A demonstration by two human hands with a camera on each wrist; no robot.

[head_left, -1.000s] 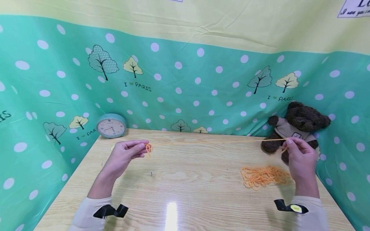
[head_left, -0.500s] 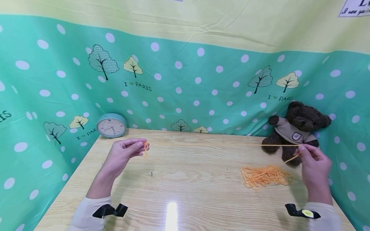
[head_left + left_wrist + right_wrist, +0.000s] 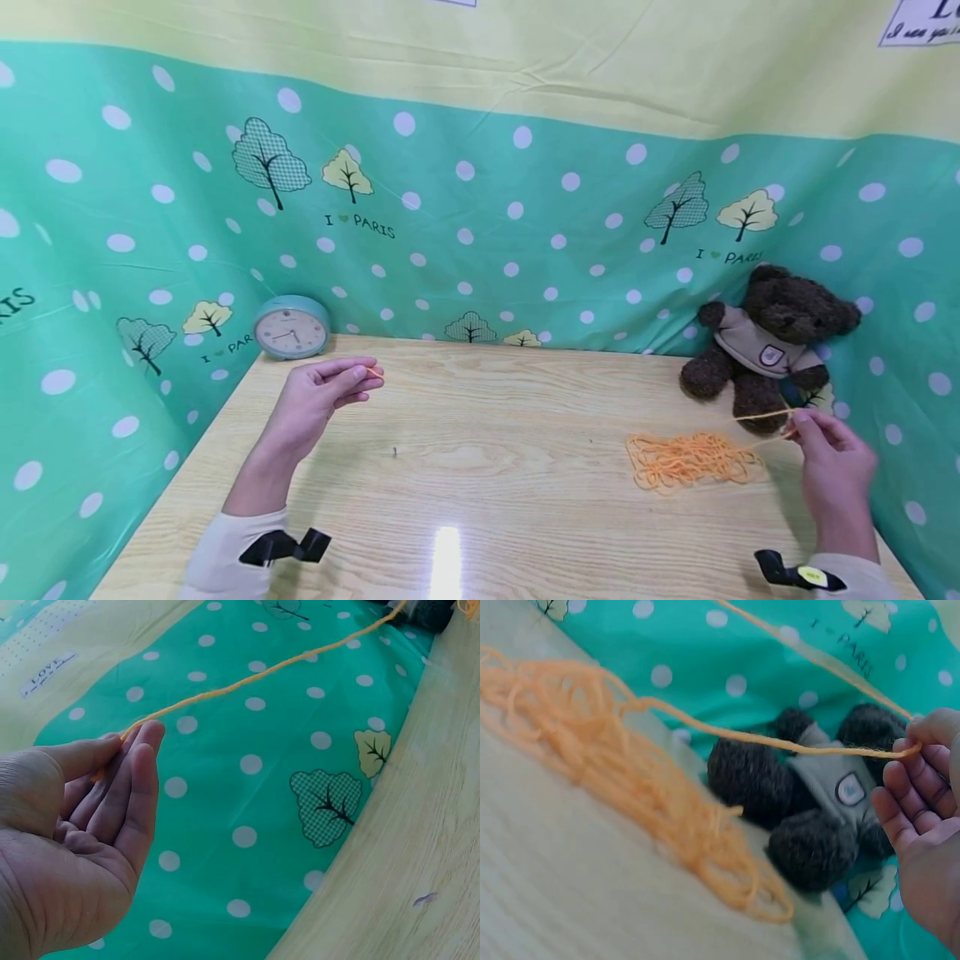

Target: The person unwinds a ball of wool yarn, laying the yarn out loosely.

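Orange yarn (image 3: 247, 681) stretches from my left hand across toward the right side. My left hand (image 3: 322, 396), raised over the left part of the table, pinches the yarn between thumb and forefinger; a short end shows behind the thumb in the left wrist view. At the right, my right hand (image 3: 836, 458) pinches the same yarn between thumb and fingers. From there a second length runs back to a loose pile of orange yarn (image 3: 690, 460) on the table, just left of that hand. The right wrist view shows the pile (image 3: 622, 765) blurred, its strand (image 3: 780, 742) leading to the fingertips.
A dark brown teddy bear (image 3: 772, 342) in a grey shirt sits at the back right corner, behind the right hand. A round teal clock (image 3: 291, 327) stands at the back left. Green dotted cloth (image 3: 510, 225) walls off the wooden table (image 3: 480, 417) behind and at both sides.
My right hand has moved right and toward me, drawing the yarn along. The left hand has barely shifted, and the loop that hung at its fingertips is no longer seen.
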